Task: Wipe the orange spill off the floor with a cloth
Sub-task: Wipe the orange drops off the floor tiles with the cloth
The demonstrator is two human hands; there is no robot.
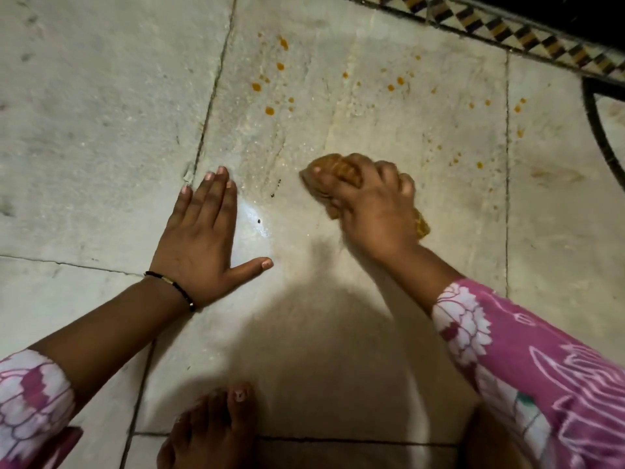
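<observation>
Bare toes of one foot (pixel 216 424) sit closest to me at the bottom, planted on the pale stone floor (pixel 84 113) where the person crouches. Off to the left, the left hand (pixel 203 238) lies flat on the floor, fingers together and thumb spread wide, gripping nothing; it looks like a prop for balance. A thin dark bracelet (pixel 172 287) rings that wrist, and a pink flowered sleeve (pixel 30 397) shows lower down.

Just right of that hand the stone has a damp, bright sheen (pixel 253 214), with a few tiny dark specks nearby. I take that patch as already wiped, since no orange shows on it.

Further right, the right hand (pixel 368 204) is clenched over the cloth (pixel 333 170), a bunched wad stained brown-orange, pressed down on the floor. Its edges are blurred, so I judge it to be mid-stroke.

What is left lies beyond the hands: orange drops (pixel 269 111) scattered on the far side of the same slab, above the cloth, and a second scatter of orange spots (pixel 480 164) running off to the right, towards and past the next joint. Near the patterned border (pixel 507 32) at top right the floor shows a few more. So the near part seems done, the far drops untouched.
</observation>
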